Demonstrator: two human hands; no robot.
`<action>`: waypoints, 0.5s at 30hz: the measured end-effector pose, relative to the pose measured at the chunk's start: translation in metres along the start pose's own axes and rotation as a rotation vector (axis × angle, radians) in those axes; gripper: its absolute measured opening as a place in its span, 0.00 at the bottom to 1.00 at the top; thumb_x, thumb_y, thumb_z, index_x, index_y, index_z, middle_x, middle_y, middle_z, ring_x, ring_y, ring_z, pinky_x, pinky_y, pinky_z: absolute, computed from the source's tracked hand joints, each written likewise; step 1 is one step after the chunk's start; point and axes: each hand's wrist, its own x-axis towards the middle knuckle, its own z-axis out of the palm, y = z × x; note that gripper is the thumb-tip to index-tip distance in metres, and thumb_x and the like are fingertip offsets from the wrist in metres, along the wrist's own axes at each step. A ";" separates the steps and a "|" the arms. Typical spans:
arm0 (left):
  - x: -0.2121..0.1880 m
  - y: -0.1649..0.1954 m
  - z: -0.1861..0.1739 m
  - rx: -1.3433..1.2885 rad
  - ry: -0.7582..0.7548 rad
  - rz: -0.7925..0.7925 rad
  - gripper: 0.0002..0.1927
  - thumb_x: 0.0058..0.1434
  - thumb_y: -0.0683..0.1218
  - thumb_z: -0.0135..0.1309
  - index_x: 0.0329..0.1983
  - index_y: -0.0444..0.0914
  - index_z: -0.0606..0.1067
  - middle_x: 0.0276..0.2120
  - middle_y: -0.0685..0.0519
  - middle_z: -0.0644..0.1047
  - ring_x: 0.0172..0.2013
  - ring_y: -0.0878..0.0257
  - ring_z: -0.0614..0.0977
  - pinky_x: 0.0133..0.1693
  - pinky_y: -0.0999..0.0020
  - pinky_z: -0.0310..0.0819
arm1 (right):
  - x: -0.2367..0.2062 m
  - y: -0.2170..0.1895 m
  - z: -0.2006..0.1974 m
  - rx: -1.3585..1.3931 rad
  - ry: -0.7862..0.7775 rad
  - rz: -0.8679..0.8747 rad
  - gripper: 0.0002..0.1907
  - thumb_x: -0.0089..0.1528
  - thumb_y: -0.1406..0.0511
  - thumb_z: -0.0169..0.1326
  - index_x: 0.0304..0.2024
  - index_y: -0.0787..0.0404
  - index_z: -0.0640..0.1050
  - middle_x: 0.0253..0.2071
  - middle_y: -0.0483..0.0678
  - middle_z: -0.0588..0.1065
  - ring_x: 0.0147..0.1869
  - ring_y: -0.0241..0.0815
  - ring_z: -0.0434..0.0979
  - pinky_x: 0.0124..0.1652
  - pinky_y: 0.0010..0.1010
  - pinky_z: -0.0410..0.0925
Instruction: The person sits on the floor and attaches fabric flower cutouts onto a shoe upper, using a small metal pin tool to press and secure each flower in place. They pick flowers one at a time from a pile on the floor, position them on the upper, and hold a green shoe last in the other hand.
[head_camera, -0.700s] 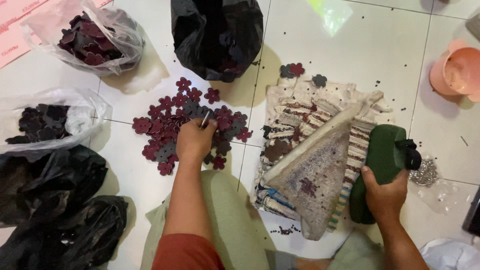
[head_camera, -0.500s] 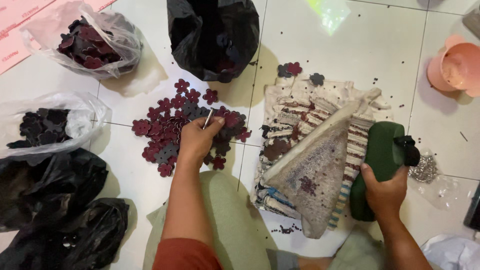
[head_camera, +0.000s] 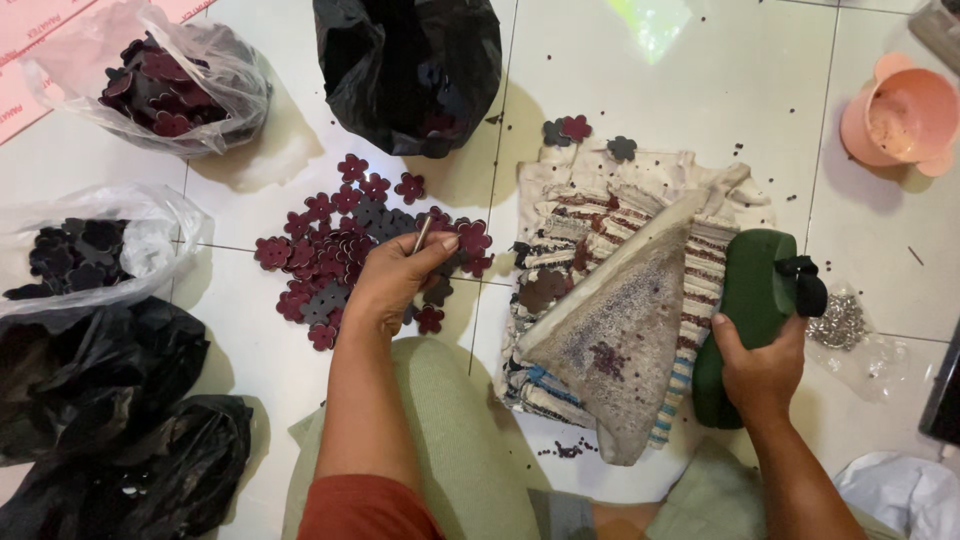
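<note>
My left hand (head_camera: 392, 278) pinches a thin metal rod (head_camera: 423, 234) over a pile of maroon and dark flower-shaped cut-outs (head_camera: 340, 250) spread on the white tile floor. My right hand (head_camera: 762, 368) grips the lower end of a green cylindrical tool (head_camera: 746, 305) with a black strap at its top. Between the hands a worn triangular pad (head_camera: 620, 340) rests on a folded striped cloth (head_camera: 580, 240). One small maroon flower piece (head_camera: 605, 358) lies on the pad.
A black plastic bag (head_camera: 410, 65) sits at the top. Clear bags of flower pieces (head_camera: 160, 85) (head_camera: 75, 255) lie at left, with black bags (head_camera: 110, 420) below them. A pink bowl (head_camera: 900, 115) stands top right. A bag of metal bits (head_camera: 840, 322) lies at right.
My left hand with the rod has shifted slightly right over the flower pile. My right hand keeps its hold on the green tool.
</note>
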 end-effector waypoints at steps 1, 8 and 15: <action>0.001 0.001 0.001 -0.003 -0.006 0.004 0.14 0.57 0.50 0.65 0.43 0.39 0.84 0.33 0.60 0.81 0.29 0.73 0.74 0.34 0.74 0.69 | 0.001 0.000 0.001 -0.007 0.005 -0.014 0.39 0.62 0.61 0.65 0.70 0.65 0.65 0.60 0.59 0.75 0.61 0.56 0.77 0.60 0.40 0.67; 0.004 0.006 -0.002 0.048 0.069 -0.027 0.16 0.56 0.52 0.65 0.44 0.40 0.84 0.32 0.60 0.80 0.29 0.71 0.73 0.33 0.73 0.67 | 0.010 0.002 0.001 -0.033 0.002 -0.009 0.37 0.62 0.60 0.66 0.69 0.65 0.66 0.59 0.59 0.75 0.60 0.57 0.76 0.59 0.41 0.67; -0.012 0.007 -0.032 0.314 0.710 0.087 0.16 0.62 0.55 0.62 0.42 0.39 0.82 0.28 0.54 0.78 0.26 0.66 0.74 0.32 0.68 0.69 | 0.017 -0.004 0.004 -0.014 -0.001 -0.047 0.38 0.62 0.59 0.66 0.69 0.66 0.66 0.60 0.60 0.74 0.61 0.59 0.75 0.60 0.42 0.66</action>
